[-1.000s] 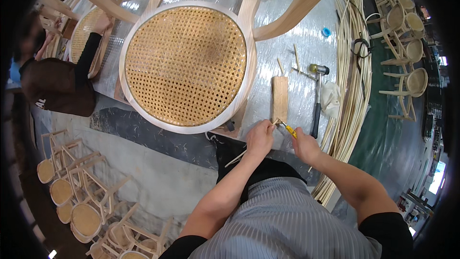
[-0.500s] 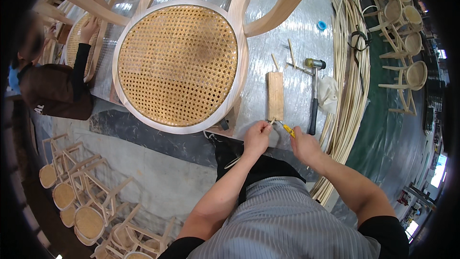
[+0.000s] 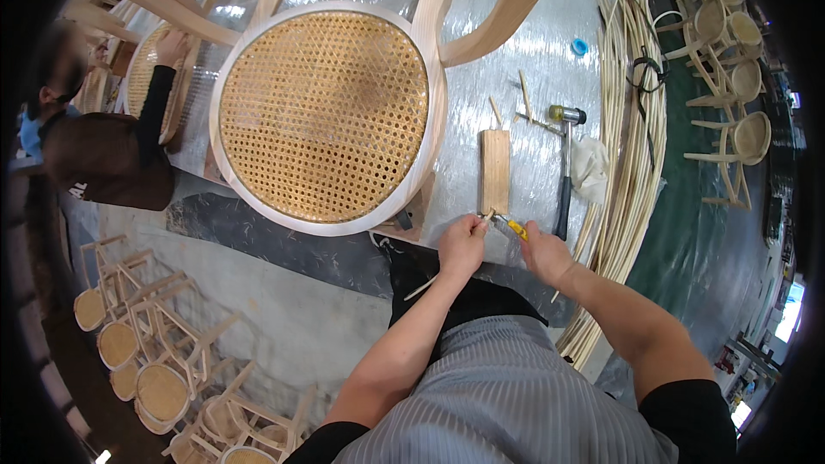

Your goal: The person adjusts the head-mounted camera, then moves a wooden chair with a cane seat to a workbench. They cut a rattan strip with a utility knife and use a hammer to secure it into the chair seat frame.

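Note:
My left hand (image 3: 461, 247) pinches a thin pale cane strip (image 3: 488, 216) at the near end of a rectangular wooden block (image 3: 495, 170). My right hand (image 3: 546, 256) is wrapped round a yellow utility knife (image 3: 516, 228), whose blade end points left and meets the strip, or nearly so, at the block's near edge. Whether the blade is cutting is too small to tell. Left of my hands, a wooden chair lies on the table with its round woven cane seat (image 3: 324, 118) facing up, set in a pale ring.
Right of the block lie a hammer (image 3: 565, 176), a crumpled white cloth (image 3: 589, 168) and a long bundle of cane strips (image 3: 630, 146). A blue cap (image 3: 579, 47) sits farther back. At far left a co-worker (image 3: 107, 155) touches another cane seat. Chairs (image 3: 161, 391) stand on the floor.
The view has shifted slightly. My hands stay at the block's near end with the strip and the knife. A thin piece now shows below my right hand.

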`<state>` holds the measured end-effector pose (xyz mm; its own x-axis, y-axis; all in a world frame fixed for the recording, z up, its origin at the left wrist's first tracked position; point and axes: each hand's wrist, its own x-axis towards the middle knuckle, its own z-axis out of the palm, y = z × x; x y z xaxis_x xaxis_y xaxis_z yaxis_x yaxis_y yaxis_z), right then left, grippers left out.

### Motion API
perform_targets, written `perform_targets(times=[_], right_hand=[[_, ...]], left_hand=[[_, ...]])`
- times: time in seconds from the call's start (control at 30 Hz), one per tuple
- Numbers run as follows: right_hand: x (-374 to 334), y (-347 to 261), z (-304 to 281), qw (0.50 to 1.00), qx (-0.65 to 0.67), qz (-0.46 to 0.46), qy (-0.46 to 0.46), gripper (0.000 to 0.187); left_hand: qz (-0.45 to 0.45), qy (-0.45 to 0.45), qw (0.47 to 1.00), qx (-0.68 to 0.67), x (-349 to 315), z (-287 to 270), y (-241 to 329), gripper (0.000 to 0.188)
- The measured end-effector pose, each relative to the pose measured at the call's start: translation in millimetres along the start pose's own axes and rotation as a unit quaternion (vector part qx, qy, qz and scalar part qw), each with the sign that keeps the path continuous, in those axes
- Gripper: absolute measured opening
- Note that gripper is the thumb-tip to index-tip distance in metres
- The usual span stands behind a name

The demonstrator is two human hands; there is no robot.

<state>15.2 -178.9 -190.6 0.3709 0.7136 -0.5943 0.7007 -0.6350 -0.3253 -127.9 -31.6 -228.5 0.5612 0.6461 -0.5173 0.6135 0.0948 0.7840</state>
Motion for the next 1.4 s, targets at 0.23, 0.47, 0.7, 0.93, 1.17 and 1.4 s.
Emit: perform_targets(times=[0.23, 0.47, 0.7, 0.93, 1.17, 1.4], right_hand=[[-11.2, -9.7, -28.6, 1.000, -0.006, -0.009, 0.002, 0.025], [-16.2, -18.5, -32.7, 1.000, 0.001, -0.013, 0.015, 0.023], [-0.2, -20.6, -30.4, 0.999, 0.002, 0.020, -0.038, 0.025], [5.4, -13.5, -26.9, 0.998, 0.009, 0.025, -0.060, 0.025], [2.7, -6.6, -22.6, 0.999, 0.031, -0.013, -0.016, 0.025], [-4.0, -17.2, -26.2, 0.998, 0.034, -0.043, 0.032, 0.024]], left_hand=[[0.057, 0.032, 0.997, 0.030, -4.4, 4.0, -1.9, 0.020], [-0.029, -0.087, 0.970, -0.226, 6.0, 5.0, -20.4, 0.022], [-0.119, -0.082, 0.967, -0.209, 9.0, -3.6, -2.8, 0.021], [-0.140, -0.093, 0.967, -0.193, 12.9, -8.7, 0.3, 0.021], [-0.078, -0.166, 0.967, -0.178, 7.4, -17.6, -9.0, 0.023], [-0.026, -0.157, 0.981, -0.110, 20.9, -28.0, -8.8, 0.024]])
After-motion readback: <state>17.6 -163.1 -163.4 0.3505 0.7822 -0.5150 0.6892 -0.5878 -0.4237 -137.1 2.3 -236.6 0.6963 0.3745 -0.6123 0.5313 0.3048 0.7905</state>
